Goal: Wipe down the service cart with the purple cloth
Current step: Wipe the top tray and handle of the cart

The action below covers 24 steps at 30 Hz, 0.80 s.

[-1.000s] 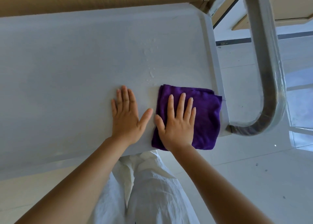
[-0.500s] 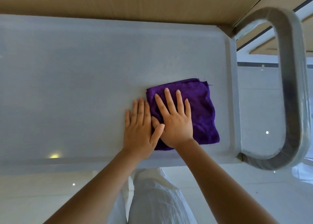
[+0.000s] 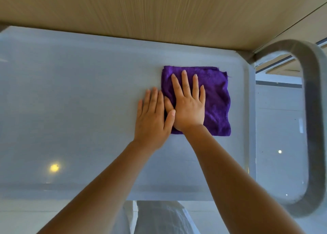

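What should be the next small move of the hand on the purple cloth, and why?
Probably slide the purple cloth leftward. The right hand presses it flat near the right rim of the cart top, while a wide stretch lies to the left. The left hand, flat beside the cloth, would need to move aside.

Soft, even daylight fills the scene, brightest on the right past the cart handle [image 3: 315,127]. The cart top [image 3: 70,110] shows a round yellowish glare spot near left and a smaller white one on the floor [image 3: 279,151] at right. Shadows are faint. The handle and cart edges smear with motion blur, and straight lines bow at the frame's edges.
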Available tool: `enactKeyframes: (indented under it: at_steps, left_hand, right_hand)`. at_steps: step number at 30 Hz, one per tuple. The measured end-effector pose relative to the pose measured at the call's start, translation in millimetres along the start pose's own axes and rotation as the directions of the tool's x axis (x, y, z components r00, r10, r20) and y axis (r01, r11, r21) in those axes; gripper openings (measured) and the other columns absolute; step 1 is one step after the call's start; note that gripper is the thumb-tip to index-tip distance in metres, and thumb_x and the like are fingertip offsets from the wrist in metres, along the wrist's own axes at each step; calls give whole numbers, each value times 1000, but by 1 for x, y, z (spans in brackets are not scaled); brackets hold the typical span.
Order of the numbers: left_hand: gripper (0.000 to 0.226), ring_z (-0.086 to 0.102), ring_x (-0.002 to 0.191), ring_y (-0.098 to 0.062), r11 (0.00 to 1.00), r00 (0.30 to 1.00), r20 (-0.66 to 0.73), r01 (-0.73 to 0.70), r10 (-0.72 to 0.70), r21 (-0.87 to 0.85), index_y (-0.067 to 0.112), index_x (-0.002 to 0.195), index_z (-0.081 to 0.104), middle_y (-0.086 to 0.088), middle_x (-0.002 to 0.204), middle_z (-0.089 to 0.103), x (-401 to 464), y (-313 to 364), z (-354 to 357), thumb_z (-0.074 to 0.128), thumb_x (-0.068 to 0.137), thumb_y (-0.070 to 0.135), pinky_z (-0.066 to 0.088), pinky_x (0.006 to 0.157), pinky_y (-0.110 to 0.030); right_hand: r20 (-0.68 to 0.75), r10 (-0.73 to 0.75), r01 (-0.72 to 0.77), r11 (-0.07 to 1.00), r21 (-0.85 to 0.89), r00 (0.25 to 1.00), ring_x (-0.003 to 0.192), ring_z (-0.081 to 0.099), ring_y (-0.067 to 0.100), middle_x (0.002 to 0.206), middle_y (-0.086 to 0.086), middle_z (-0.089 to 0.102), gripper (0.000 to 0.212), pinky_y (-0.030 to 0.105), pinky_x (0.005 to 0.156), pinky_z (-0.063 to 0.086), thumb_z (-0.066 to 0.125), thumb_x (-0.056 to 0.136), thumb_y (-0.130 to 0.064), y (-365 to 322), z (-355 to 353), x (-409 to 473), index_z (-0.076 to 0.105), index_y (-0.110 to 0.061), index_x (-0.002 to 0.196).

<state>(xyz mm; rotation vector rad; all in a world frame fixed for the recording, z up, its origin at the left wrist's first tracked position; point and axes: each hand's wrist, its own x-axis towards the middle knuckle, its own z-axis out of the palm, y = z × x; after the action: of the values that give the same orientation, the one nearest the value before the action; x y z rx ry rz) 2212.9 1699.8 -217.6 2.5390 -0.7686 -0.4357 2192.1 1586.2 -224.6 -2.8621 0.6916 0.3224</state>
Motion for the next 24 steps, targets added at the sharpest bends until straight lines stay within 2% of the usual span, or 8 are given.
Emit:
enactKeyframes:
  at_steps: [5, 10, 12, 15, 18, 20, 21, 24]
  left_hand:
    - [76, 10, 144, -27, 1000, 1000, -15, 7, -7, -5, 3, 146, 21, -15, 154, 18, 29, 5, 1, 4, 88, 50, -3, 111, -31]
    - [70, 29, 136, -37, 998, 999, -40, -31, 34, 58, -5, 140, 32, -23, 145, 34, 31, 4, 5, 25, 91, 45, 15, 108, -41]
    - [75, 30, 136, -40, 992, 1000, -31, 6, -2, 128, -6, 140, 32, -25, 145, 33, 20, -4, 6, 28, 87, 48, 17, 107, -48]
    - [90, 22, 138, -41, 953, 978, 18, 198, -207, 229, -4, 142, 26, -26, 149, 24, -6, -11, -3, 24, 80, 61, 19, 105, -62]
    - [111, -6, 143, -36, 910, 914, 167, 320, -370, 264, 1, 147, 0, -21, 155, -6, -33, -14, -12, 16, 68, 78, 3, 109, -61]
    - [132, -23, 140, -29, 919, 878, 288, 327, -382, 222, 6, 145, -18, -15, 152, -25, -41, -13, -17, 39, 58, 88, -4, 111, -56]
    - [140, -26, 139, -27, 927, 865, 337, 324, -372, 189, 7, 143, -23, -12, 151, -30, -43, -15, -21, 51, 53, 86, -5, 111, -54]
    - [148, -26, 140, -19, 952, 878, 371, 299, -302, 67, 10, 142, -27, -4, 151, -31, -43, -30, -37, 67, 49, 76, -5, 113, -48]
  right_hand:
    - [-34, 14, -13, 1000, 26, 999, 144, -11, 27, 158, -2, -6, 62, 44, 116, -5, 23, 95, -54, 5, -8, 35, 1, -32, 149]
    - [-96, 44, -34, 995, 99, 994, 144, -5, 27, 158, -1, 1, 64, 47, 114, -1, 34, 92, -51, 7, -14, 62, 12, -30, 149]
    - [-103, 47, -37, 994, 100, 994, 144, -5, 28, 158, 0, 2, 64, 48, 114, 0, 34, 92, -51, 9, -16, 68, 13, -30, 149]
    - [-101, 53, -44, 995, 87, 993, 144, -6, 28, 158, 0, 1, 64, 48, 114, 0, 32, 93, -51, 12, -18, 71, 11, -30, 149]
    - [-105, 60, -51, 995, 89, 993, 144, -6, 28, 158, 1, 1, 63, 50, 114, -1, 31, 93, -51, 10, -18, 69, 10, -30, 149]
    - [-100, 93, -84, 992, 89, 991, 144, -7, 28, 158, 1, -1, 63, 55, 112, -3, 29, 93, -52, 7, -17, 66, 8, -30, 149]
    - [-90, 107, -100, 992, 81, 990, 144, -8, 28, 158, 1, -2, 63, 57, 111, -5, 27, 94, -52, 3, -16, 63, 6, -30, 149]
    - [-65, 105, -102, 993, 54, 992, 143, -10, 29, 158, 2, -5, 64, 58, 110, -5, 22, 94, -55, -17, -10, 52, 2, -28, 149]
